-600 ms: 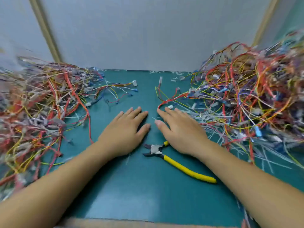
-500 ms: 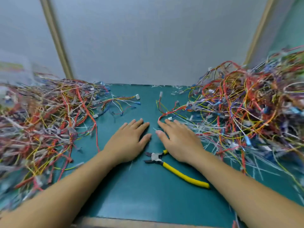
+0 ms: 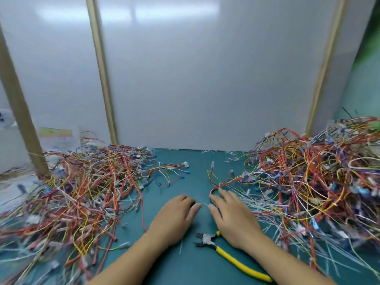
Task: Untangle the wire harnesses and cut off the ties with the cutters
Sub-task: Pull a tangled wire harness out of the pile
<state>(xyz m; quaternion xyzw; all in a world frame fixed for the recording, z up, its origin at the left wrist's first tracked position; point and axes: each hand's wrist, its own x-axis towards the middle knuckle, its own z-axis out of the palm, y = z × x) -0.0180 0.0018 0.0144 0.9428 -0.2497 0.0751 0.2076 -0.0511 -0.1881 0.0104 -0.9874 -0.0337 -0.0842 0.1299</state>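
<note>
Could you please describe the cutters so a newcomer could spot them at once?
On the teal mat, find the right hand in the middle. The cutters lie flat beside its wrist, one handle hidden beneath it. Unlike the thin wires nearby, they have a thick yellow handle and dark metal tips.

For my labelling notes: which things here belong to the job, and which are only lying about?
Job: left wire pile, right wire pile, yellow-handled cutters, left hand, right hand.
Lying about: labelled container at far left, wooden posts, white wall panels.

An assembly workbench: green mat [image 3: 197, 167], white partition panels [image 3: 205, 79], heaped wire harnesses [image 3: 82, 192].
</note>
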